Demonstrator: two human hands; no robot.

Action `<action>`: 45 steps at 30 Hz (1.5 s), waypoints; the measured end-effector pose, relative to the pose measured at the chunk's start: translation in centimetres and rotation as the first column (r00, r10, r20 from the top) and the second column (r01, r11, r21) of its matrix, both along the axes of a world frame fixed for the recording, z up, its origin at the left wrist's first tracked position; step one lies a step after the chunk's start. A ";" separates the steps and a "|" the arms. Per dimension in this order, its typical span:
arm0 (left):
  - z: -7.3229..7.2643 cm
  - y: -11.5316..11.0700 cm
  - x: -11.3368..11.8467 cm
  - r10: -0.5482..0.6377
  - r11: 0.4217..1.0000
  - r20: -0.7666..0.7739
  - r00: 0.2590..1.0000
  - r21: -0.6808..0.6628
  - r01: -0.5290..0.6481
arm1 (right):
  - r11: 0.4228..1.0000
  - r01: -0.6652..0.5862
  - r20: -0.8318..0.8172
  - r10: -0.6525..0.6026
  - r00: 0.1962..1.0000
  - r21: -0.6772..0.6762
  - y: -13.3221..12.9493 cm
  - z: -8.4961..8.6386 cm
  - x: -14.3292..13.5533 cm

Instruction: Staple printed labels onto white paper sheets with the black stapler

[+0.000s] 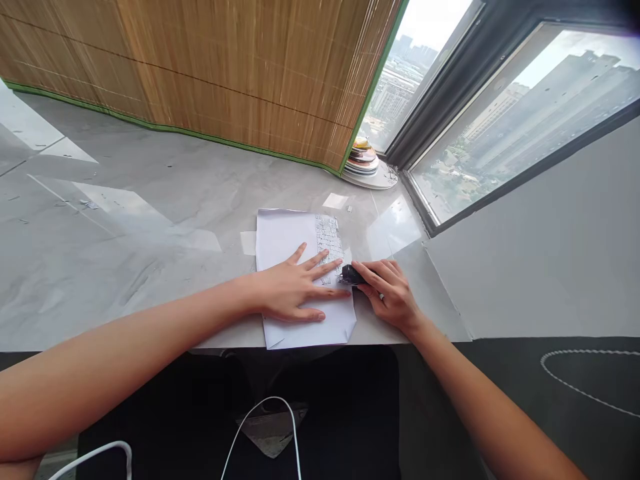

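A white sheet of paper point(285, 233), perhaps several layers, lies at the counter's front edge with its lower corners bent. Many short dark marks that look like staples point(327, 230) cover a strip along its right side. My left hand point(295, 290) rests flat on the paper, fingers spread and pointing right. Gripped in my right hand point(393, 293) is a small black stapler point(354, 275), its front end over the paper's right edge beside my left fingertips. The stapler's rear is hidden in my palm.
A bamboo blind point(225, 73) with green edging stands along the back of the glossy grey counter point(150, 267). Stacked plates point(363, 163) sit in the corner by the windows point(530, 113). Small scraps point(89, 204) lie at left. White cables point(273, 399) hang below the counter.
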State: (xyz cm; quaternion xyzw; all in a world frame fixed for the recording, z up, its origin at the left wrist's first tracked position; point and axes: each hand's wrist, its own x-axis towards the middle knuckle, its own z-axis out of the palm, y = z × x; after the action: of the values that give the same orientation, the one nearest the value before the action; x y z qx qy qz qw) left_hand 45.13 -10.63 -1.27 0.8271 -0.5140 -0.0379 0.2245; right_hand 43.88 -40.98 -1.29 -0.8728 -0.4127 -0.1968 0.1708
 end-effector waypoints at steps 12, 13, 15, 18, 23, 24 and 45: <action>0.1 -0.4 -0.1 0.024 0.999 -0.031 0.999 0.046 -0.022 | 1.000 -0.024 -0.004 0.024 1.000 -0.017 1.2 0.0 0.1; 0.0 -0.4 -0.2 0.027 0.999 -0.036 0.999 0.040 -0.026 | 1.000 -0.021 -0.009 0.021 1.000 -0.019 1.2 0.0 0.1; -0.1 -0.4 -0.2 0.029 0.999 -0.035 0.999 0.022 -0.028 | 1.000 -0.020 -0.013 0.020 1.000 -0.022 1.2 -0.1 0.1; -0.1 -0.4 -0.2 0.028 0.999 -0.024 0.999 0.025 -0.027 | 0.999 -0.026 -0.014 0.026 1.000 -0.019 1.3 -0.1 0.1; 0.0 -0.5 -0.2 0.032 0.998 -0.046 0.998 0.056 -0.029 | 1.000 -0.027 -0.024 0.027 0.999 -0.006 1.5 -0.1 0.1; 0.0 -0.5 -0.2 0.031 0.998 -0.049 0.998 0.049 -0.029 | 1.000 -0.026 -0.025 0.026 0.999 -0.002 1.5 -0.1 0.1; -0.1 -0.4 -0.3 0.029 0.999 -0.043 0.999 0.042 -0.027 | 1.000 -0.007 0.068 0.007 0.998 0.007 1.6 -0.2 -0.4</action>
State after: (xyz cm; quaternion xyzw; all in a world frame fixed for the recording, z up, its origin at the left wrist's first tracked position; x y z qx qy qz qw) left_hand 44.87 -11.06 -1.35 0.8378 -0.4963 -0.0633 0.2188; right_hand 43.48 -39.42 -1.46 -0.8635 -0.4206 -0.2273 0.1604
